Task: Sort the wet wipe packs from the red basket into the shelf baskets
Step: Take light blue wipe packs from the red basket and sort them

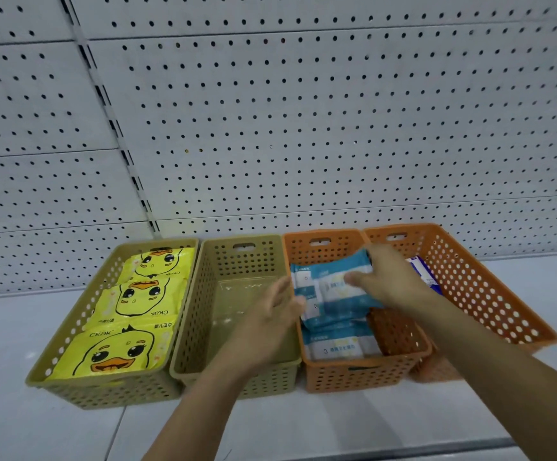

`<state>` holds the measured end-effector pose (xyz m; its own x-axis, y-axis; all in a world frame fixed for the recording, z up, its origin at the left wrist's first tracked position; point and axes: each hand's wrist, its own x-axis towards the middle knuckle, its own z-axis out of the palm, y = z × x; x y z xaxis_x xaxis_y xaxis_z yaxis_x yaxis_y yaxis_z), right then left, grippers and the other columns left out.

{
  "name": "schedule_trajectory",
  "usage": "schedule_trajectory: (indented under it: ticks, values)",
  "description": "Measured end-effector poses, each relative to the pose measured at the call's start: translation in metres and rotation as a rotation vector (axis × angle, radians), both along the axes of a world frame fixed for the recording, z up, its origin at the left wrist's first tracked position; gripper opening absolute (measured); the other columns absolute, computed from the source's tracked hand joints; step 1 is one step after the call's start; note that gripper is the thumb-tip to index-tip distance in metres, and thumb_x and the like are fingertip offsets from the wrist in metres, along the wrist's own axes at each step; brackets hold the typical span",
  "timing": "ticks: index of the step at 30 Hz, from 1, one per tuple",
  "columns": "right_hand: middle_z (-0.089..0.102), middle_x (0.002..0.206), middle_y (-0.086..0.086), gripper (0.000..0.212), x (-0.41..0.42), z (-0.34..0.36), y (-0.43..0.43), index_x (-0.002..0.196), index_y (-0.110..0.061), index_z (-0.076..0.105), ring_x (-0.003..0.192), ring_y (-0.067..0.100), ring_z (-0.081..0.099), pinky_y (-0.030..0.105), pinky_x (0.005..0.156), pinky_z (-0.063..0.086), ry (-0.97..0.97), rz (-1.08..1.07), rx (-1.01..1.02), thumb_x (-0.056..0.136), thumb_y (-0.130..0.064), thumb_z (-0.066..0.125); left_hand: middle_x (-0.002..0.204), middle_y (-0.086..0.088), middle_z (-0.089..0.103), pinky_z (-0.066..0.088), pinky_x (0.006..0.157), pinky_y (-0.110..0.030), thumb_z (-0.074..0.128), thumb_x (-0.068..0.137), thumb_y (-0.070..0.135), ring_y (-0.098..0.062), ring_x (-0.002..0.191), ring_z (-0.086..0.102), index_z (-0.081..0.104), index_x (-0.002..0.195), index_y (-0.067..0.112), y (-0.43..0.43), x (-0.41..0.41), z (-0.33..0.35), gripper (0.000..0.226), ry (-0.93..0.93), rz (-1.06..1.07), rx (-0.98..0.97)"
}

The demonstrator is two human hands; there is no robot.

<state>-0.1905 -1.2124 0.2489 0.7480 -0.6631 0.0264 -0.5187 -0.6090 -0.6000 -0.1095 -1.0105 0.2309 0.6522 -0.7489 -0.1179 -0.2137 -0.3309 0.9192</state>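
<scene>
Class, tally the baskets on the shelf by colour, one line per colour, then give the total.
Olive baskets: 2
Orange baskets: 2
Total: 4

we log white pegboard back wall [303, 128], rows of round holes, split by horizontal panel joints | slotted upright post [114, 128] slants down the wall's left part to the shelf | pale grey glossy shelf [337, 424] below wall | thin seam [117, 427] crosses shelf front-left | dark shelf front edge [403, 451] bottom right
</scene>
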Motion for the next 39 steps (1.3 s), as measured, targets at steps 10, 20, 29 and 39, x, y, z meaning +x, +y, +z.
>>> schedule_trajectory:
  ticks: [10,20,29,39]
  values:
    - [0.062,0.112,0.004,0.042,0.005,-0.043,0.005,0.111,-0.012,0.055,0.102,0.019,0.059,0.032,0.088,0.051,0.471,0.013,0.243,0.075,-0.016,0.078,0.154,0.017,0.033,0.040,0.104,-0.036,0.060,0.092,0.040,-0.005,0.139,0.031,0.022,0.149,0.045,0.004,-0.007,-0.010,0.068,-0.185,-0.069,0.181]
    - [0.059,0.125,0.002,0.042,-0.016,-0.028,0.031,0.126,-0.017,0.055,0.108,0.018,0.059,0.029,0.082,0.050,0.395,0.141,-0.216,0.089,-0.036,0.061,0.143,0.012,0.048,0.041,0.093,-0.026,0.046,0.098,0.047,-0.007,0.126,0.047,0.040,0.143,0.036,0.005,-0.014,-0.020,0.047,-0.576,0.010,0.229]
    - [0.060,0.125,-0.004,0.041,-0.123,-0.063,0.131,0.125,-0.020,0.058,0.117,0.015,0.053,0.033,0.101,0.043,-0.268,0.206,-0.275,0.089,-0.037,0.054,0.136,0.005,0.056,0.035,0.110,-0.034,0.038,0.096,0.051,-0.012,0.133,0.039,0.057,0.130,0.022,0.082,-0.079,-0.064,0.048,-0.769,0.164,-0.008]
    - [0.048,0.127,-0.023,0.037,-0.202,-0.167,0.280,0.130,-0.039,0.046,0.112,0.000,0.053,0.021,0.094,0.043,-0.037,0.319,0.164,0.094,-0.033,0.055,0.140,0.015,0.049,0.042,0.098,-0.025,0.041,0.096,0.052,-0.007,0.127,0.047,0.036,0.145,0.032,0.271,-0.181,-0.135,0.053,-0.403,0.212,0.350]
